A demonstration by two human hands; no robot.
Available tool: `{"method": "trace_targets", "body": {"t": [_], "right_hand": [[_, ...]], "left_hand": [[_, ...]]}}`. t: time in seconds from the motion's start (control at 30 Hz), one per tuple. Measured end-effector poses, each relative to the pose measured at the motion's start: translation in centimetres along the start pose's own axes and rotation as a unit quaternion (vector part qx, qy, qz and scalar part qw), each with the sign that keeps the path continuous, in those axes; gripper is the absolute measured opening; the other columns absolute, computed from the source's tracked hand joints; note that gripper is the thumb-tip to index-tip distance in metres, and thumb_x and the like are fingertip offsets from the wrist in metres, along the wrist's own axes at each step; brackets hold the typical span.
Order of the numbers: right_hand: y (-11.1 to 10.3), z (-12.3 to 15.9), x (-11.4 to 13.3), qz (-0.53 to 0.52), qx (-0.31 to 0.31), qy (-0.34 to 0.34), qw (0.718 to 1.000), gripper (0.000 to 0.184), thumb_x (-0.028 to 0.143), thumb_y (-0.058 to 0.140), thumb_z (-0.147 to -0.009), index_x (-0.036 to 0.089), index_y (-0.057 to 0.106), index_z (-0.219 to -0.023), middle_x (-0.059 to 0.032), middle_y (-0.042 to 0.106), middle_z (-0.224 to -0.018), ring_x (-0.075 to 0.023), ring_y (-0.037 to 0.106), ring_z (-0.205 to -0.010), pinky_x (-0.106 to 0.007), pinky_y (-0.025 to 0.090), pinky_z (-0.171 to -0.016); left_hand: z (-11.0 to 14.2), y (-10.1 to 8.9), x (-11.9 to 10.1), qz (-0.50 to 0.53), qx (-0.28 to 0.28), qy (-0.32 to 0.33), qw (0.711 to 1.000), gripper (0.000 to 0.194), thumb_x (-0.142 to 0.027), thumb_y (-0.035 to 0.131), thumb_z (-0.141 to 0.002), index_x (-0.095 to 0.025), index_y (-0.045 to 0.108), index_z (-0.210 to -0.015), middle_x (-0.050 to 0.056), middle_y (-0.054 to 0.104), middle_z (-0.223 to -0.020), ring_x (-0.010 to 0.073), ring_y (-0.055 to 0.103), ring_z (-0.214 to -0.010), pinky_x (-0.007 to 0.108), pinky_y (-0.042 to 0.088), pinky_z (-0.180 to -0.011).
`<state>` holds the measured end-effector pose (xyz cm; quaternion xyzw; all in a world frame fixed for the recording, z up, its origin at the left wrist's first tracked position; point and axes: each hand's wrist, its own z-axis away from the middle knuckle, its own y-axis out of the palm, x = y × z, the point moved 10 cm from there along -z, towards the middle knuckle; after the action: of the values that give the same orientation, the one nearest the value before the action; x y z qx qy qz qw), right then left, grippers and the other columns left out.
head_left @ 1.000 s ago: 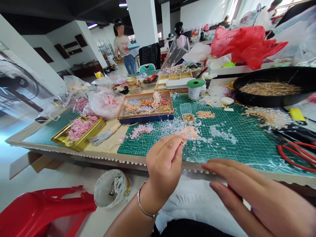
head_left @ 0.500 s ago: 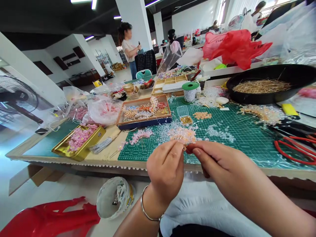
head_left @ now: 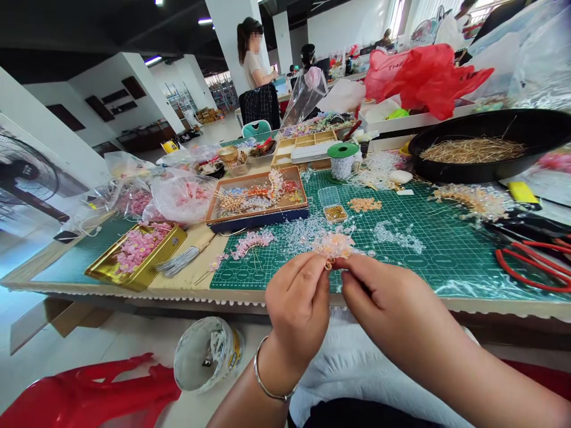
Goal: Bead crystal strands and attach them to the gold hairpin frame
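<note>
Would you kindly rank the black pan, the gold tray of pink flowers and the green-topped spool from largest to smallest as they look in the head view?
Largest to smallest as they look:
1. black pan
2. gold tray of pink flowers
3. green-topped spool

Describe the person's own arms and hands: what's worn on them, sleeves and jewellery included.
Both arms are bare, with no sleeves in view. The left hand has a thin silver bangle at its wrist. The right hand has no bangle in view, and neither hand shows a ring.
</note>
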<state>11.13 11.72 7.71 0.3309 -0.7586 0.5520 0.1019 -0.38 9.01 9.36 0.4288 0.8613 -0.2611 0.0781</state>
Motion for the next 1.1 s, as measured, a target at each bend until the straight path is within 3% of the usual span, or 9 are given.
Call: {"method": "trace_targets", "body": {"t": [0.17,0.3,0.47,0.6,0.77,0.87,0.97,1.03,1.1], "right_hand": [[-0.6,0.9,1.5,0.080,-0.067,-0.089,0.990,0.034,0.014,0.037,-0.089,0.017,0.071,-0.093,-0.0100,0.076,-0.076,-0.0218,0.067,-0.057,-0.031,0.044,-0.050],[-1.0,1.5,2.7,0.132,-0.089,-0.143,0.977,0.033,0.013,0.038,-0.091,0.014,0.071,-0.090,-0.0112,0.076,-0.074,-0.0213,0.066,-0.052,-0.031,0.044,-0.046],[-1.0,1.9,3.6,0.167,-0.098,-0.185,0.963,0.031,0.012,0.040,-0.091,0.010,0.071,-0.092,-0.0145,0.076,-0.075,-0.0267,0.071,-0.056,-0.033,0.044,-0.043],[-0.6,1.5,2.3,0.109,-0.058,-0.140,0.982,0.029,0.013,0.039,-0.091,0.014,0.069,-0.089,-0.0131,0.077,-0.080,-0.0296,0.074,-0.065,-0.037,0.052,-0.050],[0.2,0.9,0.1,-0.051,0.046,-0.039,0.997,0.029,0.018,0.039,-0.094,0.021,0.067,-0.092,-0.0050,0.076,-0.086,-0.0223,0.072,-0.076,-0.035,0.055,-0.065],[0.6,0.5,-1.5,-0.160,0.091,0.050,0.982,0.027,0.025,0.041,-0.095,0.025,0.067,-0.093,-0.0007,0.071,-0.078,-0.0168,0.066,-0.067,-0.029,0.052,-0.059],[2.0,0.8,-3.2,-0.279,0.156,0.165,0.933,0.025,0.032,0.042,-0.095,0.024,0.065,-0.090,0.0045,0.056,-0.060,-0.0107,0.046,-0.042,-0.022,0.037,-0.039],[2.8,1.0,-3.4,-0.318,0.187,0.199,0.908,0.024,0.034,0.044,-0.094,0.023,0.064,-0.087,0.0063,0.051,-0.057,-0.0092,0.039,-0.039,-0.021,0.031,-0.037],[2.3,0.6,-3.3,-0.293,0.165,0.181,0.924,0.024,0.034,0.046,-0.094,0.023,0.061,-0.079,0.0054,0.052,-0.058,-0.0101,0.044,-0.045,-0.022,0.034,-0.041]], "left_hand": [[0.1,0.2,0.6,0.069,0.008,-0.053,0.996,0.021,-0.003,0.060,-0.090,-0.018,0.069,-0.102,0.003,0.075,-0.095,0.0141,0.070,-0.089,0.028,0.060,-0.083],[0.3,0.4,0.9,0.103,0.012,-0.086,0.991,0.022,-0.003,0.062,-0.090,-0.019,0.071,-0.101,0.002,0.075,-0.095,0.0133,0.070,-0.087,0.027,0.060,-0.082],[0.5,0.4,0.6,0.096,0.010,-0.077,0.992,0.025,-0.002,0.062,-0.089,-0.019,0.071,-0.105,0.003,0.076,-0.100,0.0146,0.070,-0.092,0.030,0.060,-0.085],[0.5,0.4,0.6,0.065,0.008,-0.071,0.995,0.024,-0.004,0.061,-0.090,-0.019,0.070,-0.106,0.004,0.077,-0.101,0.0170,0.072,-0.093,0.033,0.062,-0.085],[0.3,-0.1,-0.3,0.007,-0.022,-0.001,1.000,0.026,-0.002,0.059,-0.090,-0.016,0.068,-0.110,0.008,0.077,-0.105,0.0180,0.072,-0.097,0.033,0.061,-0.085],[0.1,0.0,-0.9,-0.032,-0.021,0.038,0.999,0.026,-0.003,0.059,-0.090,-0.016,0.066,-0.111,0.008,0.077,-0.104,0.0183,0.073,-0.097,0.032,0.061,-0.084],[0.1,0.2,-1.2,-0.049,-0.012,0.058,0.997,0.025,-0.004,0.059,-0.090,-0.015,0.066,-0.111,0.008,0.077,-0.101,0.0184,0.073,-0.095,0.031,0.061,-0.084],[0.2,0.3,-1.3,-0.053,-0.012,0.066,0.996,0.024,-0.003,0.060,-0.089,-0.014,0.066,-0.111,0.009,0.077,-0.101,0.0188,0.073,-0.096,0.031,0.061,-0.085],[0.3,0.4,-1.2,-0.053,-0.016,0.067,0.996,0.025,-0.002,0.060,-0.088,-0.013,0.067,-0.110,0.010,0.077,-0.101,0.0190,0.073,-0.096,0.031,0.061,-0.085]]}}
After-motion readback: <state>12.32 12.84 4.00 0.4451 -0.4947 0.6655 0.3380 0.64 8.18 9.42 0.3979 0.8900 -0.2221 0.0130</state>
